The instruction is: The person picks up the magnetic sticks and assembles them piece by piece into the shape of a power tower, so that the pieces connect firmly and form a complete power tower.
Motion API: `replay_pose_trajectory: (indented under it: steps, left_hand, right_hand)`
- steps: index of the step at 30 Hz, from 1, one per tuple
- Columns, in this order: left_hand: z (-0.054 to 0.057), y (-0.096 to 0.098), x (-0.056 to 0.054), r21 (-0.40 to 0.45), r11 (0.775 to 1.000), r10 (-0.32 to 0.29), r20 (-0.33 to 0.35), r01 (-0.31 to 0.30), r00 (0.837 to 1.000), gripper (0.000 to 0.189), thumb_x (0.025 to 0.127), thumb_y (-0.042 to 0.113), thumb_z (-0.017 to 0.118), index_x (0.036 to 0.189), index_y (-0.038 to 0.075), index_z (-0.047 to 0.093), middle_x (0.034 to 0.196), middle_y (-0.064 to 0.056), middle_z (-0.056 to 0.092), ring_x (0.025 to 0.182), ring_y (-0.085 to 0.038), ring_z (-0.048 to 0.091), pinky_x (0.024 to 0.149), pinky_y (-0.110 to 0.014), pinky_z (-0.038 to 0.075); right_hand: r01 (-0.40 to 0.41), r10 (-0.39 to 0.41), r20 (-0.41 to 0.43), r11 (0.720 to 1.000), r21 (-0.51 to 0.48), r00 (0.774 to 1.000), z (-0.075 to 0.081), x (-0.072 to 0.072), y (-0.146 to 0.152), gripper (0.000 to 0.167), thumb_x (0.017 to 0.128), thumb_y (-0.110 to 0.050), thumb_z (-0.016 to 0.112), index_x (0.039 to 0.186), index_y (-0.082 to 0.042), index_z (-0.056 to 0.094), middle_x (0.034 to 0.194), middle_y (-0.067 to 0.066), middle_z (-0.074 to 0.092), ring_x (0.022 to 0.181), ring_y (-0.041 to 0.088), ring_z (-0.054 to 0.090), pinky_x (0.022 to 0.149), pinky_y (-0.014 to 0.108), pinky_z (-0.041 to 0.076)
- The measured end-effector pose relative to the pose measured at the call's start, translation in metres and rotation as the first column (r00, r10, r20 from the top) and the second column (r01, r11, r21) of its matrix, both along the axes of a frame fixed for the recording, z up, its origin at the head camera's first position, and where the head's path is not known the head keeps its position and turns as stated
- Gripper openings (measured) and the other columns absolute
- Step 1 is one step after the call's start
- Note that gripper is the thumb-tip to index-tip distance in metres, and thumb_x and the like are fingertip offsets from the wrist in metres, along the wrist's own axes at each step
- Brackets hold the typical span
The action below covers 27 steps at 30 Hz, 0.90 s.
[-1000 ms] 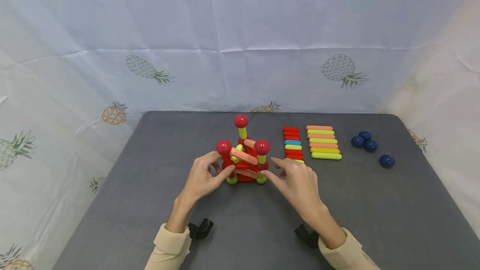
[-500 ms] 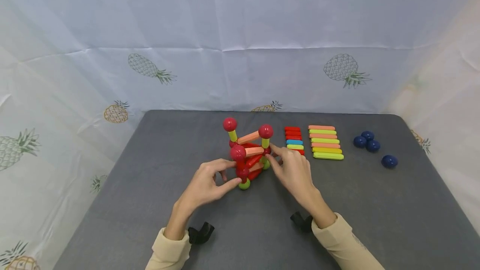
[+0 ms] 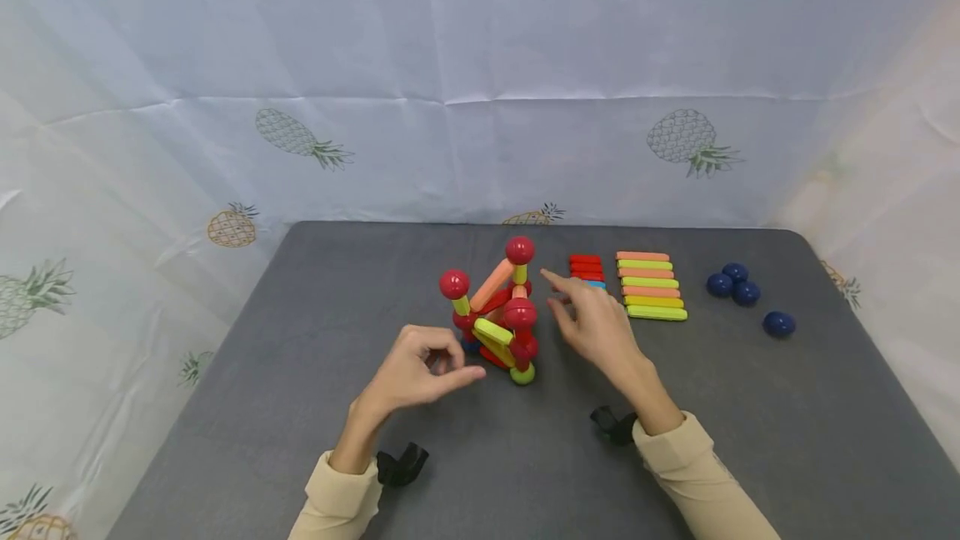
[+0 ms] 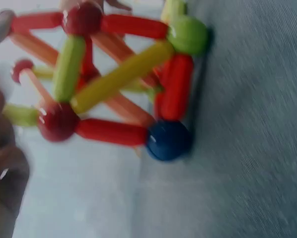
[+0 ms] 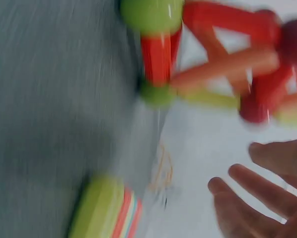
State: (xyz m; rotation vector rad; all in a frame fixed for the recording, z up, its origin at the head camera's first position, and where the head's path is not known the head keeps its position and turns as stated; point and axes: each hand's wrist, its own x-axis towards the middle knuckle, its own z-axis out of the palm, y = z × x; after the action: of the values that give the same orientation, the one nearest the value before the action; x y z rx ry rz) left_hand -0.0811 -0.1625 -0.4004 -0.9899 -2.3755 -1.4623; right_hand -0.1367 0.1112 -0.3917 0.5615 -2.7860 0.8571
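Note:
A ball-and-rod structure [image 3: 495,337] of magnetic building pieces stands on the dark table between my hands. It has red balls on top, red, orange and yellow-green rods, and green and blue balls [image 4: 169,140] at its base. My left hand [image 3: 420,367] is at its near left, fingers loosely bent and thumb stretched towards it, gripping nothing. To its right, my right hand [image 3: 596,327] has its index finger extended, and a gap separates it from the structure. In the right wrist view, the spread fingers [image 5: 258,188] sit beside the structure with nothing between them; that view is blurred.
Right of the structure lie a row of short rods [image 3: 587,265], partly hidden by my right hand, and a row of longer orange, yellow and green rods [image 3: 651,286]. Several dark blue balls [image 3: 746,293] rest farther right. A pineapple-print cloth [image 3: 465,157] hangs behind the table [image 3: 345,273].
The structure has been turned, so its yellow-green and yellow rods now face the near side. Both hands, which were touching it, have drawn away from it.

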Motion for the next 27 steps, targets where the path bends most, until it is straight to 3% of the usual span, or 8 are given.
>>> replay_pose_trajectory:
  steps: [3,6,9,11,14,17,21,27]
  left_hand:
    - [-0.008,-0.008,-0.006,0.087,0.977,0.198,-0.044,-0.194,0.979,0.042,0.07,0.004,0.091,0.073,0.009,0.05,0.062,-0.004,0.045,0.053,-0.01,0.036,0.047,-0.019,0.028]
    - [-0.014,-0.012,-0.01,0.027,0.95,0.312,0.02,-0.313,0.95,0.049,0.071,0.011,0.093,0.104,0.006,0.056,0.088,-0.008,0.058,0.067,-0.023,0.048,0.05,-0.019,0.033]
    - [-0.018,-0.011,-0.012,-0.069,0.947,0.319,0.085,-0.314,0.944,0.071,0.075,0.018,0.091,0.134,0.01,0.053,0.119,-0.009,0.062,0.081,-0.03,0.057,0.051,-0.021,0.04]
    - [-0.02,-0.009,-0.013,-0.098,0.948,0.31,0.097,-0.301,0.946,0.07,0.077,0.019,0.09,0.138,0.012,0.056,0.126,-0.01,0.064,0.083,-0.029,0.062,0.052,-0.023,0.043]
    - [-0.022,-0.006,-0.015,-0.103,0.946,0.314,0.072,-0.306,0.947,0.058,0.08,0.02,0.088,0.131,0.011,0.063,0.119,-0.01,0.069,0.078,-0.023,0.065,0.055,-0.024,0.046]
    - [-0.024,-0.003,-0.017,-0.087,0.945,0.32,0.055,-0.315,0.946,0.049,0.081,0.02,0.087,0.124,0.012,0.067,0.108,-0.006,0.071,0.074,-0.018,0.064,0.056,-0.023,0.048]
    - [-0.027,-0.002,-0.017,-0.067,0.946,0.32,0.034,-0.317,0.947,0.041,0.08,0.02,0.087,0.115,0.015,0.068,0.091,0.0,0.067,0.071,-0.015,0.059,0.055,-0.023,0.046]
    - [-0.029,0.003,-0.013,-0.043,0.939,0.34,-0.025,-0.341,0.94,0.041,0.077,0.021,0.089,0.111,0.015,0.068,0.085,0.002,0.066,0.07,-0.015,0.058,0.053,-0.024,0.047]
  right_hand:
    - [0.029,-0.03,0.007,0.998,0.048,1.0,0.002,-0.003,0.027,0.035,0.092,-0.009,0.074,0.126,-0.006,0.072,0.12,0.019,0.073,0.061,0.023,0.057,0.046,0.025,0.034]
    - [0.062,-0.066,0.03,0.991,0.117,0.997,0.0,-0.007,0.057,0.029,0.09,-0.006,0.074,0.119,-0.003,0.075,0.122,0.024,0.071,0.061,0.022,0.053,0.047,0.026,0.031]
    - [0.091,-0.104,0.056,0.976,0.196,0.993,-0.003,-0.01,0.082,0.028,0.089,-0.004,0.074,0.117,-0.001,0.075,0.121,0.027,0.07,0.061,0.022,0.048,0.046,0.028,0.03]
    - [0.101,-0.121,0.07,0.965,0.242,0.99,-0.006,-0.011,0.093,0.029,0.088,-0.004,0.075,0.117,0.0,0.075,0.12,0.029,0.07,0.063,0.021,0.049,0.046,0.029,0.032]
    - [0.105,-0.134,0.093,0.958,0.268,0.987,-0.011,-0.011,0.104,0.029,0.088,-0.003,0.075,0.117,0.001,0.075,0.12,0.03,0.07,0.066,0.024,0.057,0.048,0.032,0.038]
    - [0.103,-0.137,0.106,0.954,0.281,0.985,-0.016,-0.011,0.109,0.027,0.088,-0.003,0.075,0.115,0.001,0.075,0.118,0.028,0.071,0.082,0.036,0.068,0.056,0.041,0.051]
    - [0.09,-0.127,0.103,0.949,0.303,0.987,-0.022,-0.011,0.113,0.026,0.088,0.0,0.074,0.114,0.002,0.076,0.117,0.028,0.071,0.1,0.046,0.067,0.07,0.053,0.057]
    - [0.083,-0.122,0.108,0.948,0.308,0.987,-0.03,-0.013,0.116,0.027,0.083,0.003,0.078,0.11,0.004,0.076,0.103,0.025,0.068,0.086,0.039,0.065,0.064,0.048,0.055]
